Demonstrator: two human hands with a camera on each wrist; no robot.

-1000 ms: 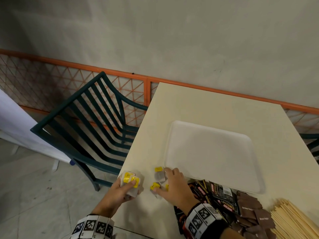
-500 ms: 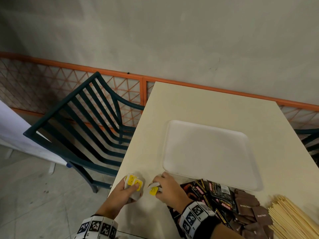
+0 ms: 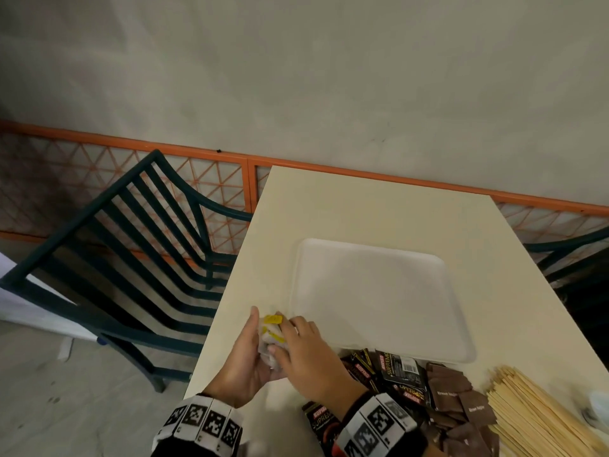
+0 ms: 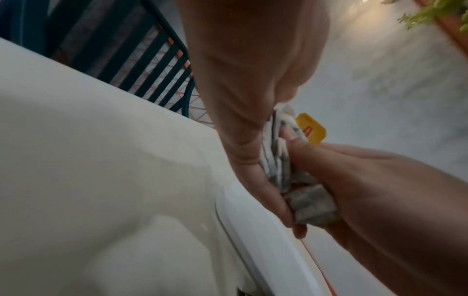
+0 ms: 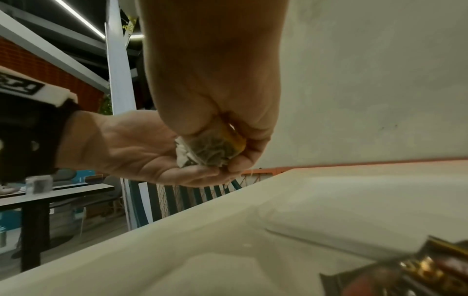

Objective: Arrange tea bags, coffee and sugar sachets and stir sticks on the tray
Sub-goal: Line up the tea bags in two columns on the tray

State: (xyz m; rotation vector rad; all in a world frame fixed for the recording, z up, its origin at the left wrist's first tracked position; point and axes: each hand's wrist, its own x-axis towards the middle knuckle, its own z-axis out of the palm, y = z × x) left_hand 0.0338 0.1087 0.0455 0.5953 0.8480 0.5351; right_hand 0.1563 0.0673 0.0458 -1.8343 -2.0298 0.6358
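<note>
Beside the bare tray (image 3: 379, 291), hands (image 3: 309, 357) clutch tea bags (image 3: 272, 329).

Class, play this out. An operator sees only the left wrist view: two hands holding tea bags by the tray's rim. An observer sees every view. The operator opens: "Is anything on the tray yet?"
Observer: No. The head view shows nothing lying on the tray; both hands hold the tea bags off its near left corner.
Operator: Where's the coffee?
Observer: The coffee sachets are heaped on the table along the tray's near edge.
Operator: And the stir sticks?
Observer: The stir sticks lie bundled at the near right, past the brown sugar sachets.
</note>
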